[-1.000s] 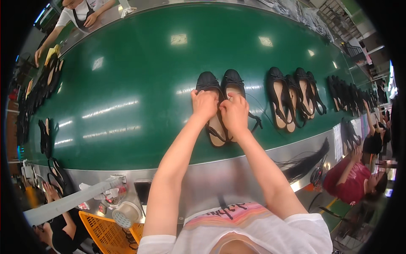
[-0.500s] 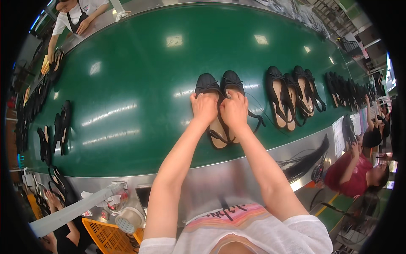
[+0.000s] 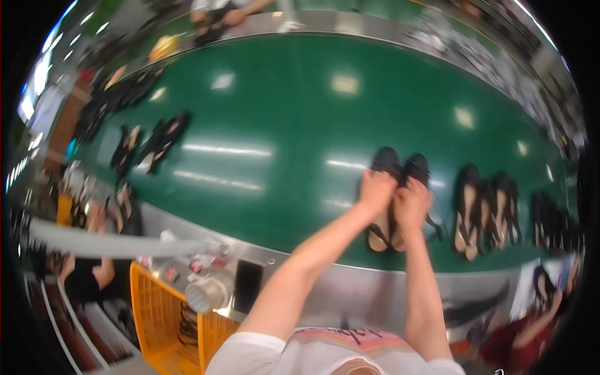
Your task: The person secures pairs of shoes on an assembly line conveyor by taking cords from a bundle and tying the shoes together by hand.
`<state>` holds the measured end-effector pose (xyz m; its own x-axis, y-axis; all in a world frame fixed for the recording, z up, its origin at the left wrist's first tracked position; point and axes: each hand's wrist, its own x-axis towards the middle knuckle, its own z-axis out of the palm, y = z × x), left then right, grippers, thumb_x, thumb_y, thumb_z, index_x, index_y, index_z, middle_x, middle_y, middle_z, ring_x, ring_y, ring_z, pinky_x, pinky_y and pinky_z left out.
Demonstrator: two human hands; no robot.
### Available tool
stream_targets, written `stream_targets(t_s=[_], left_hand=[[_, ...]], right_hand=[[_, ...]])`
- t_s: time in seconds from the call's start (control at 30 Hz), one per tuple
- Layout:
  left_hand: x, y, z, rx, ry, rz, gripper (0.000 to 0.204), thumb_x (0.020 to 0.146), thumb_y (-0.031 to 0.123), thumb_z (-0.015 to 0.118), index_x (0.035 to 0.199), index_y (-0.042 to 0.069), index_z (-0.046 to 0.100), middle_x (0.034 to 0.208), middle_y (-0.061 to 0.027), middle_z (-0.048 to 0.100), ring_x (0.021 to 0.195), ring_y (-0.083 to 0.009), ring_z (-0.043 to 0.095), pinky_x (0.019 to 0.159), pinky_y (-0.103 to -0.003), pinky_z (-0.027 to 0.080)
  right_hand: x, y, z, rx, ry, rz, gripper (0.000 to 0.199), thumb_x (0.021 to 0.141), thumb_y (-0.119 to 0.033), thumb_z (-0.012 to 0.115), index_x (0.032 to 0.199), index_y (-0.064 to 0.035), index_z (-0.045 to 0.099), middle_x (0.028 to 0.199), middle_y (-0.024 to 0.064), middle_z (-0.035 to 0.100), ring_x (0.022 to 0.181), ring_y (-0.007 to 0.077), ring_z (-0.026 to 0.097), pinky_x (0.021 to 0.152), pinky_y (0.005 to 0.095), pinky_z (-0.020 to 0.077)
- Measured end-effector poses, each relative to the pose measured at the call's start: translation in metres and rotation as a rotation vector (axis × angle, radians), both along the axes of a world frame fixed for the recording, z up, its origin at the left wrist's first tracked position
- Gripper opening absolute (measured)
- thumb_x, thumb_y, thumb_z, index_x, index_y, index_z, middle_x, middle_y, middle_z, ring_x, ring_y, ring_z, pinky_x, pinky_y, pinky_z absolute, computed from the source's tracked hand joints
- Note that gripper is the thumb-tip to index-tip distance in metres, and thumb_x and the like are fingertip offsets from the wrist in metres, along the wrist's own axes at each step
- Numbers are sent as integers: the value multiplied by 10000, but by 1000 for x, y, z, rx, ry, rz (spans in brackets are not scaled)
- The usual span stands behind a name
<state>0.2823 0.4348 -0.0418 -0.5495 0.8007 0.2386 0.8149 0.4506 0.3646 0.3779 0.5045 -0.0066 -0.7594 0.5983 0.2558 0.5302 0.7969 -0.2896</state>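
Note:
A pair of black ballet flats with ankle straps and beige insoles lies on the green table, toes pointing away from me. My left hand (image 3: 379, 189) is closed on the left flat (image 3: 386, 159) at its opening. Beside it, my right hand (image 3: 413, 203) grips the right flat (image 3: 417, 166) with bent fingers. The two hands are nearly touching. They cover the middle of both shoes, and blur hides the exact finger placement. A loose black strap (image 3: 434, 230) sticks out right of the right flat.
More strappy black flats (image 3: 469, 209) stand to the right, with a dark row (image 3: 550, 219) beyond. Others (image 3: 164, 139) lie far left. A metal bar (image 3: 125, 239), a phone-like dark slab (image 3: 248, 285) and a yellow crate (image 3: 164, 325) are near left. Co-workers sit around the table (image 3: 281, 106).
The view has swung left, so the table, shoes and my hands appear farther right and lower. Both hands stay on the same pair of flats.

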Motion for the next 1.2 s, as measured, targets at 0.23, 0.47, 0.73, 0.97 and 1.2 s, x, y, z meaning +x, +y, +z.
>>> stream_targets(t_s=[0.23, 0.47, 0.73, 0.97, 1.2], left_hand=[[4, -12, 12, 628, -575, 53, 83, 776, 161, 640, 820, 91, 639, 848, -67, 607, 833, -214, 595, 871, -378, 401], [-9, -16, -21, 1575, -1463, 443, 93, 844, 38, 552, 893, 47, 473, 807, -117, 603, 795, -250, 613, 813, -382, 510], [-29, -9, 35, 1440, -1338, 321, 152, 906, 165, 553, 986, 63, 473, 835, -71, 566, 766, -191, 581, 782, -332, 497], [23, -32, 154, 783, -727, -157, 64, 898, 88, 552, 905, 25, 555, 913, -62, 601, 852, -140, 579, 809, -276, 466], [51, -43, 184, 498, -343, -215, 65, 834, 63, 609, 813, 2, 617, 863, -70, 612, 806, -150, 565, 716, -257, 444]], right_hand=[[85, 104, -10, -576, 136, -30, 239, 856, -234, 612, 919, -4, 615, 926, 81, 620, 887, 170, 565, 780, 282, 431], [160, 105, 41, -1340, -71, -79, 167, 853, -212, 625, 870, -52, 581, 740, 43, 595, 623, 124, 581, 553, 238, 482], [100, 106, 59, -465, -43, 33, 250, 813, -318, 592, 898, -95, 668, 803, 118, 656, 764, 290, 629, 690, 377, 489], [65, 90, 99, 138, -270, 133, 108, 678, -116, 591, 733, -69, 672, 717, 124, 656, 698, 293, 657, 569, 398, 528], [69, 82, 165, 108, 180, 141, 73, 729, -143, 615, 733, -80, 651, 708, 115, 649, 691, 274, 648, 584, 370, 515]])
